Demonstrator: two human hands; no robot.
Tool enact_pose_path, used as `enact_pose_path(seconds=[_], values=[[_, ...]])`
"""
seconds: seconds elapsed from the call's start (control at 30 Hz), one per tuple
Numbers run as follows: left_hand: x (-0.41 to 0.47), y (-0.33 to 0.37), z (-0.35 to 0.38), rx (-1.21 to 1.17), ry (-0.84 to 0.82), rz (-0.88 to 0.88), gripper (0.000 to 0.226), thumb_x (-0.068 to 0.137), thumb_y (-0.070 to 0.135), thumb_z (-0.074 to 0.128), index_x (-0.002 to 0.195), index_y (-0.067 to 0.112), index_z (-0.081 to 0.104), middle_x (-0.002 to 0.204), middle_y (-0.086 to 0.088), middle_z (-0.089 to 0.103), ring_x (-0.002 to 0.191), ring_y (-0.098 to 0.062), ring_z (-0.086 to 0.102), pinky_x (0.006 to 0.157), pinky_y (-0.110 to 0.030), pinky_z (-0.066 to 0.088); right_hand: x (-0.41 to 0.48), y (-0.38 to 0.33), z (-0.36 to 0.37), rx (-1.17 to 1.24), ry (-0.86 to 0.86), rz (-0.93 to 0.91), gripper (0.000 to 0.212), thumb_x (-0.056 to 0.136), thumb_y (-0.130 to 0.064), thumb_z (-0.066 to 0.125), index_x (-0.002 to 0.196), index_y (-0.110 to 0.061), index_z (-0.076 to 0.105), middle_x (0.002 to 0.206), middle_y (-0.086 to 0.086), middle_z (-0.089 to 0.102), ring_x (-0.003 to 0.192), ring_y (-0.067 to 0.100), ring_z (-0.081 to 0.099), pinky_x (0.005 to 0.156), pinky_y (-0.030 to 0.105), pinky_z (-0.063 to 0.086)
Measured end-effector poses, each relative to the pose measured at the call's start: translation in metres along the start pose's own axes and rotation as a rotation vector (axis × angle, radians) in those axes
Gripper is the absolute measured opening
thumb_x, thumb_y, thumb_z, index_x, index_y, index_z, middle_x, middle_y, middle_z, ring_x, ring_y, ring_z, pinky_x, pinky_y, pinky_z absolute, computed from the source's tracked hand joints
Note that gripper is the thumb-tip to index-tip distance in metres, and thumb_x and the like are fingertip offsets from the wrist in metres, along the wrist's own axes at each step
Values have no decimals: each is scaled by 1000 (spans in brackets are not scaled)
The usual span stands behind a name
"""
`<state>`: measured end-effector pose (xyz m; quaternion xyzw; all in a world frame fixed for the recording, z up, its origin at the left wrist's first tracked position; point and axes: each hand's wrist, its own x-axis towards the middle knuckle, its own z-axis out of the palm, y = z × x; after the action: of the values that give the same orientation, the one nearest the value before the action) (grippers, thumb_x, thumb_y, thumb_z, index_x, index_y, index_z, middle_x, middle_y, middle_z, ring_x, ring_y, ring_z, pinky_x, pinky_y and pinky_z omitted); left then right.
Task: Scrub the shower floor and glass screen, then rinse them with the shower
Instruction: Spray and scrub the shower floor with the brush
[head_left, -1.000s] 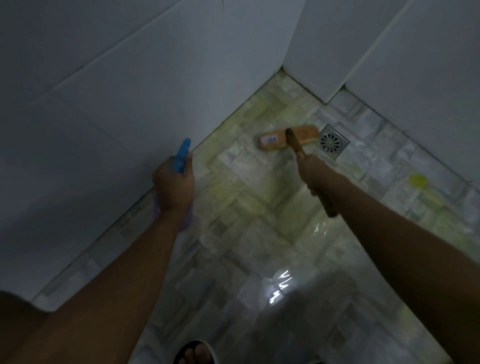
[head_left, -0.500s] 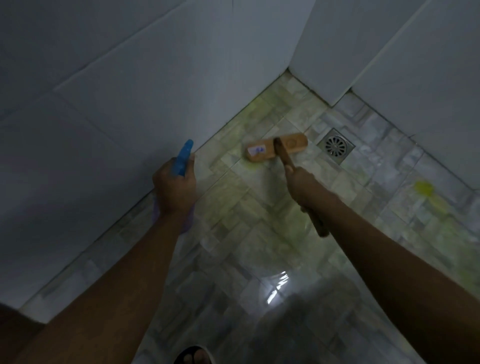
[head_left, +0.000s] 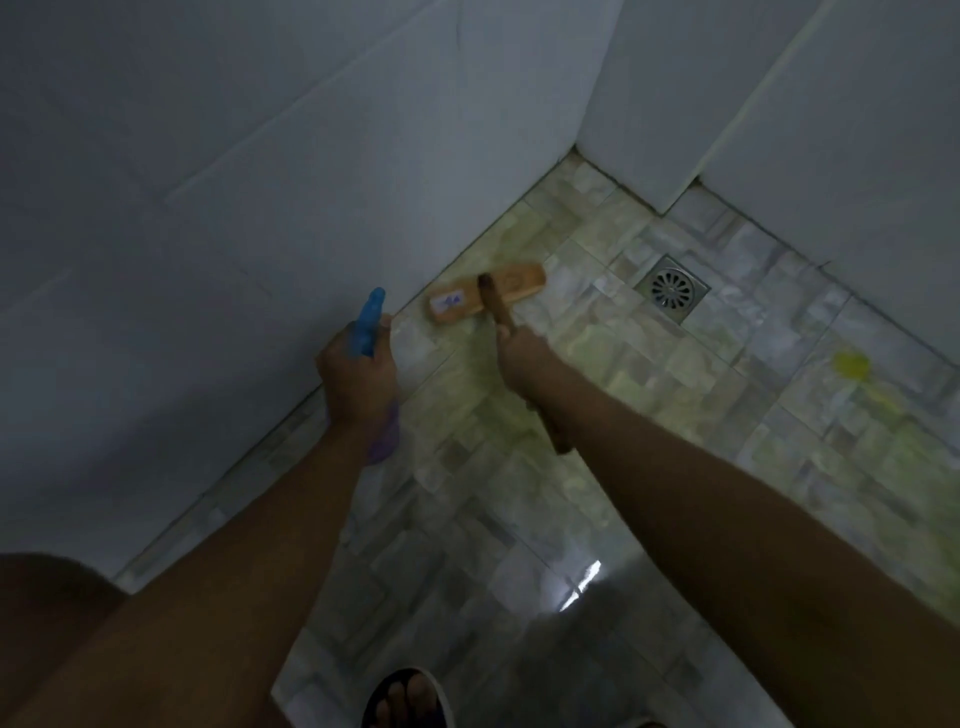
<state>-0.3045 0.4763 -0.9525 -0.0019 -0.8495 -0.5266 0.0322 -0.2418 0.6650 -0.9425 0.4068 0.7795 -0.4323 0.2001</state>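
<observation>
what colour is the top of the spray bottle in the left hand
The plastic spray-bottle top is bright blue, clearest in the head view.

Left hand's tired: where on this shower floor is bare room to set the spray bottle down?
Bare tiles lie between the drain and the yellow blob, and mid-floor between the brush and the sandalled foot. Crowded along the left wall, by brush and left hand.

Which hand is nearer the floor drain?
Right. The right hand, holding the brush handle, is below-left of the drain; the left hand, holding the spray bottle, is farther left by the wall.
</observation>
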Motion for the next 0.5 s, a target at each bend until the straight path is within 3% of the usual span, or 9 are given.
enact_pose_path(seconds=[0.07,0.17,0.37,0.5], values=[[-8,1,-10,38,-54,-48,21,94,28,68,85,8,69,72,-9,63,65,-22,61,61,-44,55,-25,26,9,-81,-42,-9,55,108,-45,27,130,0,50,129,25,57,113,39,58,87,39,44],[-20,3,-30,169,-130,-24,30,95,28,66,77,4,64,65,-11,59,58,-24,57,54,-38,50,-57,66,-7,-170,-61,5,55,107,-49,28,126,-3,52,121,21,60,96,33,58,77,36,44],[-41,16,-59,312,-206,-32,33,95,25,66,87,-7,67,75,-22,66,67,-31,64,57,-35,49,-116,111,-46,-379,-158,131,53,107,-48,25,119,-3,52,102,15,58,74,28,59,48,33,48],[-57,15,-70,288,-195,-170,30,93,21,68,92,-9,69,79,-19,67,69,-28,65,58,-35,50,-123,69,-32,-317,-189,-2,43,111,-30,23,141,-8,45,128,26,55,108,41,59,77,39,50]])
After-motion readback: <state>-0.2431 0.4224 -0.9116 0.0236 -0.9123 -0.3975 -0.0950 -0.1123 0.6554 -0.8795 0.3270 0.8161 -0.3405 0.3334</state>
